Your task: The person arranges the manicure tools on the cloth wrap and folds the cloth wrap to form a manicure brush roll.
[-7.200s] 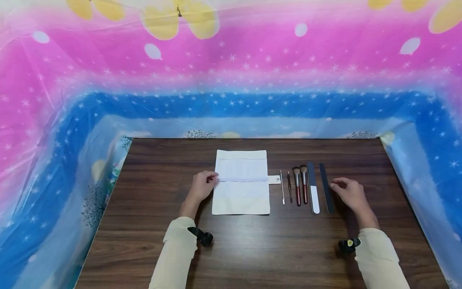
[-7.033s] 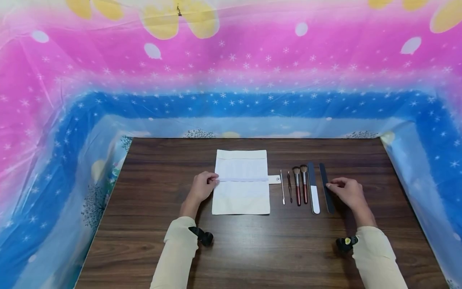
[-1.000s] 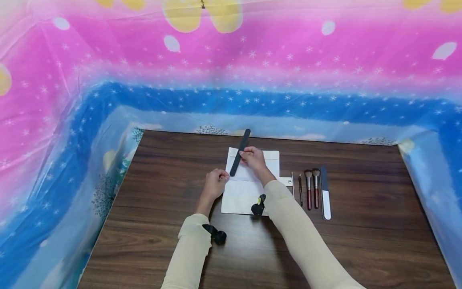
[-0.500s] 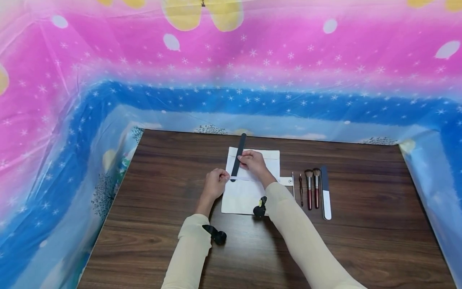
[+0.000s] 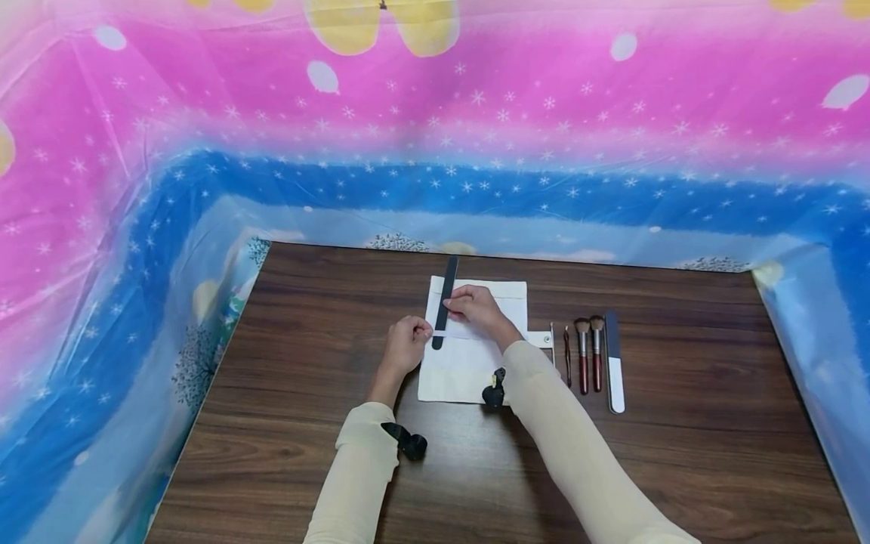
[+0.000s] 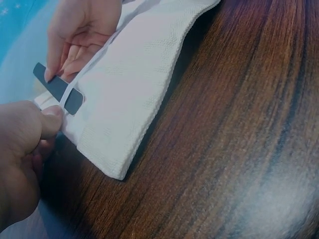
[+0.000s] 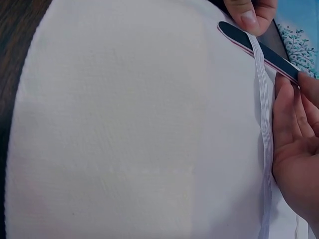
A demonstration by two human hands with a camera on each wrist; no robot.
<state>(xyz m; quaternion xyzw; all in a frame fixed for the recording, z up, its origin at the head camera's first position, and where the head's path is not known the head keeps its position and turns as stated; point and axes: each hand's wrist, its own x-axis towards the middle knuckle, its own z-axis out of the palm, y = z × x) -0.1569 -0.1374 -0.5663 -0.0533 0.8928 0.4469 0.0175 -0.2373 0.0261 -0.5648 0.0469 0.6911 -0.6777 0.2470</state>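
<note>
A white cloth roll-up pouch (image 5: 448, 381) lies unfolded, with a thin white elastic band (image 7: 265, 124) across its middle. My left hand (image 5: 405, 346) pinches the band's left end at the pouch's edge. Between the thumb and fingers of my right hand (image 5: 478, 308) is a dark nail file (image 5: 445, 295). Its near end passes under the band and sticks out on the near side, as the left wrist view shows. The file's far end reaches past the pouch's far edge. In the right wrist view the nail file (image 7: 276, 57) shows a thin pink line along its edge.
Right of the pouch is its snap tab (image 5: 541, 339), a thin metal tool (image 5: 553, 355) beside it. Further right lie a slim brown tool (image 5: 567, 355), two makeup brushes (image 5: 582, 363) and a grey-and-white nail file (image 5: 615, 370). A patterned curtain (image 5: 435, 189) surrounds the wooden table (image 5: 714, 438).
My right hand has picked the dark nail file up from the table's right side and carried it to the pouch. Over the last second its near end has slid under the elastic band.
</note>
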